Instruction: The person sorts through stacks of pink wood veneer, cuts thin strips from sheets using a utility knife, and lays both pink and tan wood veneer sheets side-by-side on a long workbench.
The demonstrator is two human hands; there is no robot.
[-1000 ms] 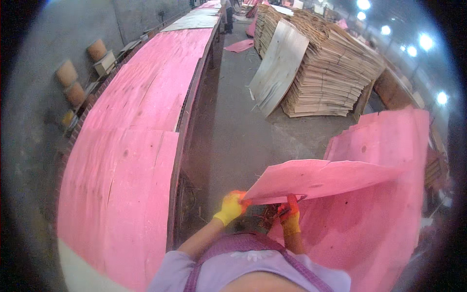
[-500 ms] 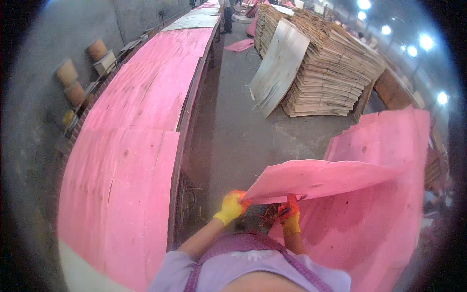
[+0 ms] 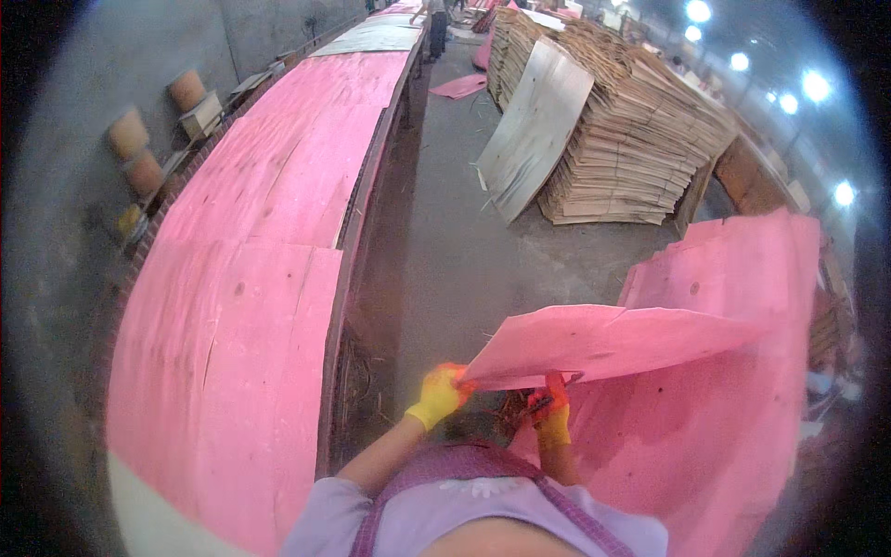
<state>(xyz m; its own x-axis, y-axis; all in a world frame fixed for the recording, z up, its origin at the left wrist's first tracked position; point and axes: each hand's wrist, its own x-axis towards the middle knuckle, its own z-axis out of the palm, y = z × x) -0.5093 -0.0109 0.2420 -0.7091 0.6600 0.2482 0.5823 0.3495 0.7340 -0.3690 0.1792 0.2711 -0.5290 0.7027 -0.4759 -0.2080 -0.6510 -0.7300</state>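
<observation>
Right up close, both my gloved hands are closed on one lifted pink sheet [image 3: 594, 348]: my left hand [image 3: 440, 395] clamps its left end, and my right hand [image 3: 554, 416] pinches the near edge a little farther along, thumb up against it, with something dark at the palm that I cannot make out. From this grip the sheet reaches away toward two o'clock, and its long side, as I see it, runs that same way, so its free end is on my right hand's side, while my left hand is the one nearer the long bench [image 3: 346, 269]. Under and beyond the sheet, between one and four o'clock, slopes a broad pile of pink sheets [image 3: 687, 455]. Across a strip of floor [image 3: 445, 232], at about ten o'clock, pink panels [image 3: 223, 362] cover the bench, which runs off toward twelve. Farther out, at one o'clock, a pale board [image 3: 538, 130] leans against a tall stack of bare veneer [image 3: 640, 148]. Near twelve, a pink piece [image 3: 459, 86] lies on the floor, and past it a person [image 3: 437, 30] stands beside the bench's far stretch.
</observation>
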